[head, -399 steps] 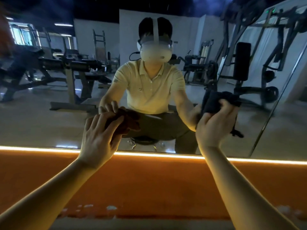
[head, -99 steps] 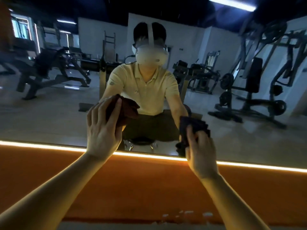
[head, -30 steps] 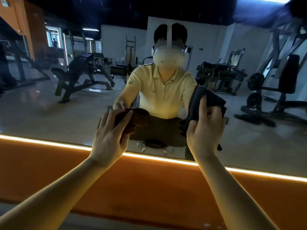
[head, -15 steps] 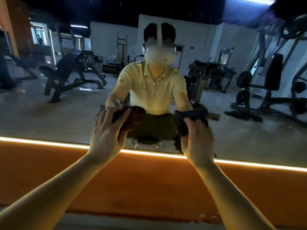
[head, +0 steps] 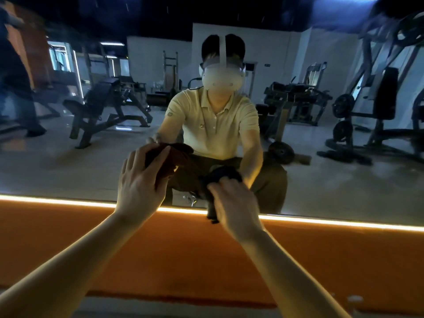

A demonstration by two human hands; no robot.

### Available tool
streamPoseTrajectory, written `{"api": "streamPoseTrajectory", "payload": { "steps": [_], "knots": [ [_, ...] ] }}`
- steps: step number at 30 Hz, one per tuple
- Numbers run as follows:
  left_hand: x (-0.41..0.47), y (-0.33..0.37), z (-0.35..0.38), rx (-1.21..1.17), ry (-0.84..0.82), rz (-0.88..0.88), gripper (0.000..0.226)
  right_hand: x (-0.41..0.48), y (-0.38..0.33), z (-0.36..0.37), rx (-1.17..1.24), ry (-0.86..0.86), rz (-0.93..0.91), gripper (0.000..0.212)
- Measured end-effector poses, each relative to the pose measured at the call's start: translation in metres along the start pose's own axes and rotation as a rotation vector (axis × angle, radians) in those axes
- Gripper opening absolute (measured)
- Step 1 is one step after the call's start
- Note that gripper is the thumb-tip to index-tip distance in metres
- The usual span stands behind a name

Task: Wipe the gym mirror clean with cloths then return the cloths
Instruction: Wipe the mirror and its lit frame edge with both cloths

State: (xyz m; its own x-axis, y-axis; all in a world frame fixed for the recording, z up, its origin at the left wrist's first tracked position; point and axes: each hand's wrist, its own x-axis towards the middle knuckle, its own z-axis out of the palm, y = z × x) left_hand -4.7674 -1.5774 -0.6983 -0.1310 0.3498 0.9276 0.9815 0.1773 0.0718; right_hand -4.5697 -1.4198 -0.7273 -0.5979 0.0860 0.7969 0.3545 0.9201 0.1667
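Observation:
The gym mirror [head: 68, 161] fills the upper part of the view and reflects me sitting in front of it. My left hand [head: 140, 187] presses a reddish-brown cloth [head: 176, 154] flat against the glass with straight fingers. My right hand [head: 234, 203] is lower, just above the mirror's bottom edge. Its fingers bend over a dark cloth [head: 220, 175] bunched against the glass, and a corner of that cloth hangs below the hand. The right hand is blurred by motion.
A lit strip [head: 344, 223] runs along the mirror's lower edge above an orange wall band [head: 183, 260]. The glass reflects weight benches [head: 107, 106] and machines [head: 378, 106], and another person's blurred figure [head: 16, 88] at the far left.
My right hand has slid the dark cloth down and a little right, toward the mirror's bottom edge. My left hand with the brown cloth has stayed almost where it was.

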Motion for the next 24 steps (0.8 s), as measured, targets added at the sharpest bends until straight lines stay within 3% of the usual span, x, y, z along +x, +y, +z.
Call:
{"api": "streamPoseTrajectory", "payload": {
  "steps": [3,5,7,10,12,17,19,21,24],
  "knots": [
    [-0.001,0.007,0.012,-0.003,0.002,-0.027,0.056,-0.005,0.046,-0.032,0.017,0.177,0.288,0.021],
    [-0.001,0.008,0.015,-0.011,0.003,-0.027,0.061,0.002,0.06,-0.05,0.076,0.363,0.563,0.023],
    [0.0,0.008,0.014,-0.019,0.002,-0.02,0.059,0.017,0.062,-0.058,0.138,0.482,0.69,0.027],
    [-0.001,0.005,0.006,-0.023,-0.006,0.011,0.055,0.043,0.038,-0.049,0.166,0.509,0.624,0.022],
    [-0.003,-0.004,-0.002,-0.012,-0.007,0.016,0.055,0.055,0.005,-0.03,0.187,0.432,0.511,0.02],
    [-0.005,-0.033,-0.027,0.028,0.022,-0.07,0.051,0.014,-0.059,0.027,0.074,-0.172,-0.044,0.028],
    [-0.005,-0.041,-0.033,0.046,0.013,-0.108,0.051,0.005,-0.057,0.03,0.014,-0.252,-0.155,0.031],
    [-0.009,-0.046,-0.035,0.065,-0.004,-0.14,0.049,0.019,-0.047,0.02,0.033,-0.127,-0.11,0.032],
    [-0.012,-0.05,-0.036,0.066,-0.033,-0.145,0.053,0.066,-0.022,-0.013,0.091,0.249,0.218,0.027]
  ]
}}
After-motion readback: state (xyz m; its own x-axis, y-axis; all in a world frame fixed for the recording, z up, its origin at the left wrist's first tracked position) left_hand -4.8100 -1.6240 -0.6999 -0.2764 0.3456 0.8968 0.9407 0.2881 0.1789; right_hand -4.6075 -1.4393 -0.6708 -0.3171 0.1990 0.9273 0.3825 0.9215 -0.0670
